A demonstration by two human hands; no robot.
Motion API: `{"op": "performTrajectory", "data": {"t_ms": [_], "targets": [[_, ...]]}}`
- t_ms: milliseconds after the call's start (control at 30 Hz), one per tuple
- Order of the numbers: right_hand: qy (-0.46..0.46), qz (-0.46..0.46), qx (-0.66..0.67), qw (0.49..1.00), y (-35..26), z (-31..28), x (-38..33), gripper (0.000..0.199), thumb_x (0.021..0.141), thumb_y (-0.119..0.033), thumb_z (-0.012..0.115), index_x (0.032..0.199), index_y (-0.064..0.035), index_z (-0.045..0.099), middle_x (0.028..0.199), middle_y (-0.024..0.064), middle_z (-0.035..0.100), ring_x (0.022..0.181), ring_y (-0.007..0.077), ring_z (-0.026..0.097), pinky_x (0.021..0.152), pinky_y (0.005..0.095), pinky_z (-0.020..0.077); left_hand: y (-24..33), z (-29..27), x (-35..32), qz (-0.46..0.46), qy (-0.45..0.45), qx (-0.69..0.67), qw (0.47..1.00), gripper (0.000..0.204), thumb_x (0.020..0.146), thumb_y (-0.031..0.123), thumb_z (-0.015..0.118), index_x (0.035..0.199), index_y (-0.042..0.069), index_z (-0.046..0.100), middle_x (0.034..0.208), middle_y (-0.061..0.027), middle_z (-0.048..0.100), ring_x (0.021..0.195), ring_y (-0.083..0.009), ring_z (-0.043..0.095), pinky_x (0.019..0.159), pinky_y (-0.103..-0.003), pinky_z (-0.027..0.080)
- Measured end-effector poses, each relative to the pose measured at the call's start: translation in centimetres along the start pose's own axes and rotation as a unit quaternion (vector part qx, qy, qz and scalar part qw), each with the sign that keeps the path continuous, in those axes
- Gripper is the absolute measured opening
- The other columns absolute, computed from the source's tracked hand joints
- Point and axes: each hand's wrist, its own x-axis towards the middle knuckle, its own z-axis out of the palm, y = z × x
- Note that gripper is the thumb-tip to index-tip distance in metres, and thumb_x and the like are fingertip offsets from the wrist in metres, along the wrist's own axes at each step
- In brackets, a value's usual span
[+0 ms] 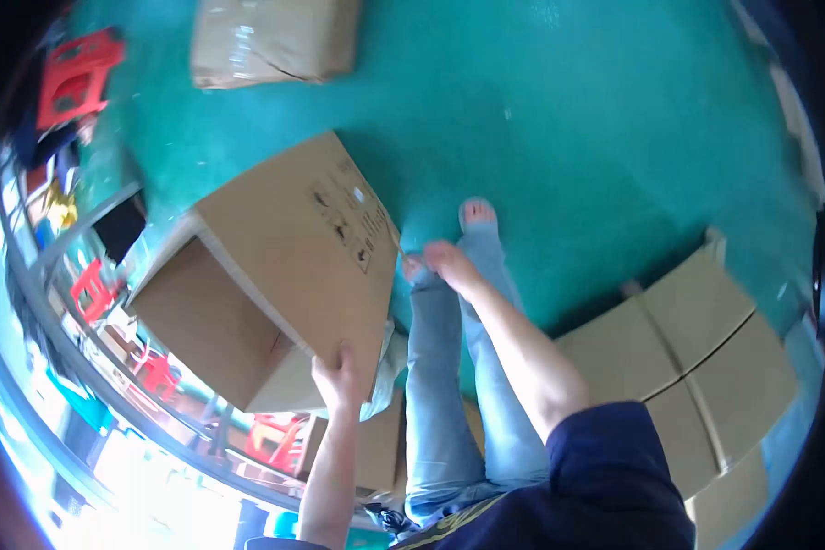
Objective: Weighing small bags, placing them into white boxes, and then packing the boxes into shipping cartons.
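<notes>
A large open cardboard box (pixel 293 238) is tilted on its side to the left of my legs, its open mouth facing left and down. My left hand (pixel 339 378) grips the rim at the box's near corner, thumb on the outer wall and the other fingers hidden. Dark printed symbols mark that outer wall. Just beyond the box's right edge, my right hand (pixel 451 264) is over my lower legs. Its fingers are blurred, and I cannot tell whether they hold anything or touch the box.
A taped carton (pixel 275 41) lies on the green floor (pixel 568 119) ahead. Several closed cartons (pixel 678 357) sit at my right. A curved grey metal rail (pixel 110 390) runs along the left, with red plastic stools (pixel 81 78) beyond and near it.
</notes>
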Motion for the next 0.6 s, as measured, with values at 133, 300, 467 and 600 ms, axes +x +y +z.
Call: {"op": "performTrajectory", "data": {"t_ms": [133, 300, 467, 600], "targets": [[0.003, 0.095, -0.028, 0.995, -3.7, -1.1, -12.1, 0.022, 0.091, -0.010, 0.054, 0.110, -0.0031, 0.063, 0.089, 0.0041, 0.066, 0.078, 0.0108, 0.058, 0.070, 0.0251, 0.0466, 1.4, 0.8, -1.1, -0.009, 0.012, -0.029, 0.999, 0.031, 0.083, 0.019, 0.059, 0.111, 0.004, 0.059, 0.088, -0.0249, 0.066, 0.086, -0.0422, 0.064, 0.076, -0.046, 0.050], [-0.049, 0.192, -0.180, 0.964, -13.6, -1.7, -25.0, 0.020, 0.091, -0.005, 0.051, 0.107, -0.0060, 0.064, 0.106, 0.0055, 0.067, 0.096, 0.0139, 0.062, 0.081, 0.0283, 0.0515, -0.6, -0.9, -7.0, -0.034, 0.122, -0.012, 0.992, 0.053, 0.080, 0.019, 0.060, 0.130, 0.013, 0.045, 0.125, -0.0223, 0.052, 0.110, -0.0389, 0.056, 0.090, -0.046, 0.048], [0.034, 0.098, -0.139, 0.985, -16.4, -9.0, -33.6, 0.017, 0.091, -0.007, 0.057, 0.107, -0.0012, 0.059, 0.112, 0.0087, 0.065, 0.105, 0.0198, 0.060, 0.092, 0.0320, 0.0479, -2.7, -7.0, -18.9, -0.036, -0.031, -0.176, 0.983, 0.046, 0.078, 0.025, 0.061, 0.121, 0.011, 0.056, 0.127, -0.0153, 0.054, 0.112, -0.0339, 0.056, 0.093, -0.044, 0.047], [-0.256, 0.221, -0.037, 0.940, -18.5, -30.9, -31.2, 0.023, 0.090, -0.021, 0.054, 0.108, -0.0090, 0.061, 0.116, 0.0056, 0.063, 0.091, 0.0213, 0.061, 0.070, 0.0415, 0.0536, -10.2, -11.0, -29.2, 0.087, -0.173, -0.215, 0.957, 0.040, 0.079, 0.034, 0.057, 0.115, 0.015, 0.061, 0.110, -0.0115, 0.065, 0.106, -0.0292, 0.061, 0.090, -0.042, 0.048]]}}
